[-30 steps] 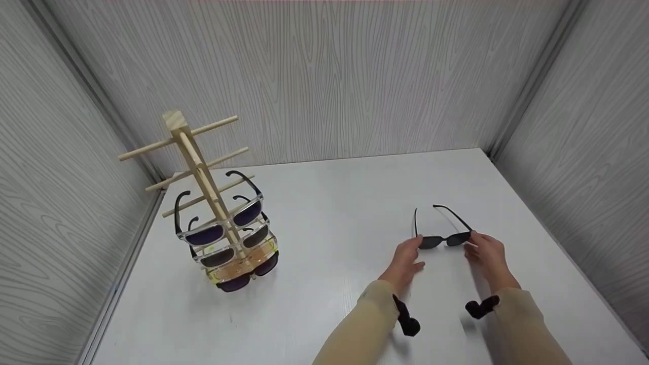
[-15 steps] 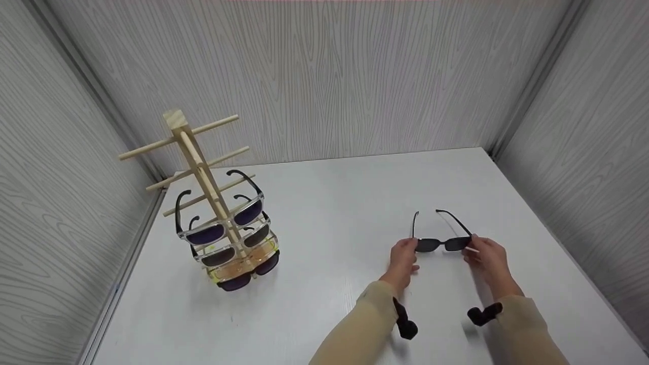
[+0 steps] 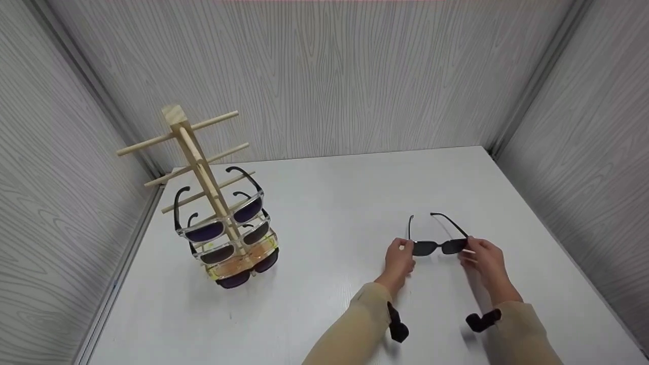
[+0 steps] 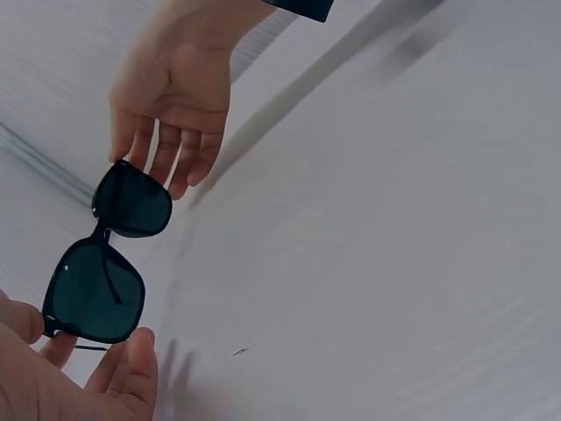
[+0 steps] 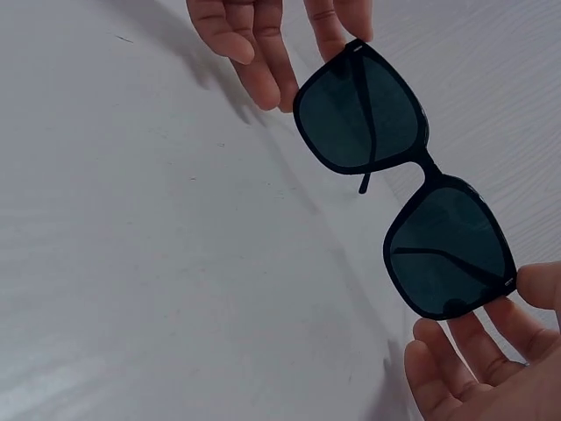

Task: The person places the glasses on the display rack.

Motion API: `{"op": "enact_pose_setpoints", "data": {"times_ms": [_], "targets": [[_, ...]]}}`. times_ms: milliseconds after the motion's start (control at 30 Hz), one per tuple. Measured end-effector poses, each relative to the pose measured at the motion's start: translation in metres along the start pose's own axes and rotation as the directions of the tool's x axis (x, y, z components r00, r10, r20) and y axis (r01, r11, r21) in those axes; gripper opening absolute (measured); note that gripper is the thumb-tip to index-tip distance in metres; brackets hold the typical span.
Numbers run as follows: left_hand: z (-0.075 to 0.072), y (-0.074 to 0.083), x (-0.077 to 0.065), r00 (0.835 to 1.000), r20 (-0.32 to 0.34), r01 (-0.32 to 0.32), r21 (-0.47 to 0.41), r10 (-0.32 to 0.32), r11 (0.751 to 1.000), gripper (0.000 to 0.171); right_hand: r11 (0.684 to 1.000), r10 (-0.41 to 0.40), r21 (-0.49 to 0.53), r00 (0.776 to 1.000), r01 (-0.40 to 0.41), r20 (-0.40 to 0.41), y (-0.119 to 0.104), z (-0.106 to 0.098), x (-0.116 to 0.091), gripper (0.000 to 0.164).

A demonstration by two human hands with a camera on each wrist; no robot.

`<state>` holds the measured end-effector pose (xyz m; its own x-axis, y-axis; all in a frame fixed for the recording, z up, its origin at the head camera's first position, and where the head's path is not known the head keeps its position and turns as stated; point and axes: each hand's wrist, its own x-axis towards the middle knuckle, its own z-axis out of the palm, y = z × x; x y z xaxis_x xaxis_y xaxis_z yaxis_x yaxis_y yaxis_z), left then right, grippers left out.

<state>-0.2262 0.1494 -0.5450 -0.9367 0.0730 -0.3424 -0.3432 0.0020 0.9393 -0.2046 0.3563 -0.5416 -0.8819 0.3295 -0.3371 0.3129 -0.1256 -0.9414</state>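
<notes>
A pair of black sunglasses (image 3: 439, 247) with dark lenses is held between both hands, its temples unfolded and pointing away from the person. My left hand (image 3: 398, 261) pinches the frame's left outer corner between thumb and finger. At the opposite corner, my right hand (image 3: 485, 259) pinches the frame by the hinge. In the left wrist view the sunglasses (image 4: 96, 289) hang above the white surface, and the fingers of the right hand (image 4: 180, 114) trail below its grip. The right wrist view shows both lenses of the sunglasses (image 5: 451, 241) and the temples behind them.
A wooden display rack (image 3: 203, 172) stands on the white table (image 3: 324, 213) at the left. Several sunglasses (image 3: 205, 233) hang on its lower part, while its upper rods (image 3: 215, 120) are bare. Grained panels (image 3: 324, 76) enclose the table at the back and both sides.
Both hands have drawn the sunglasses slightly toward the person and a little left. The lenses now face the head camera more fully. The rack stays put.
</notes>
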Motion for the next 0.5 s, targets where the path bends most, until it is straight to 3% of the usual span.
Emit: {"op": "enact_pose_setpoints", "data": {"times_ms": [200,500], "targets": [[-0.010,0.004,-0.003,0.999,0.042,0.019,-0.005,-0.018,1.000,0.015,0.998,-0.009,-0.065,1.000,0.011,0.021,0.001,0.001,-0.004,0.037],[-0.024,0.004,-0.006,0.995,0.090,0.039,-0.022,-0.037,0.999,0.016,1.000,-0.012,-0.005,0.997,0.012,0.080,0.005,0.003,-0.012,0.033]]}}
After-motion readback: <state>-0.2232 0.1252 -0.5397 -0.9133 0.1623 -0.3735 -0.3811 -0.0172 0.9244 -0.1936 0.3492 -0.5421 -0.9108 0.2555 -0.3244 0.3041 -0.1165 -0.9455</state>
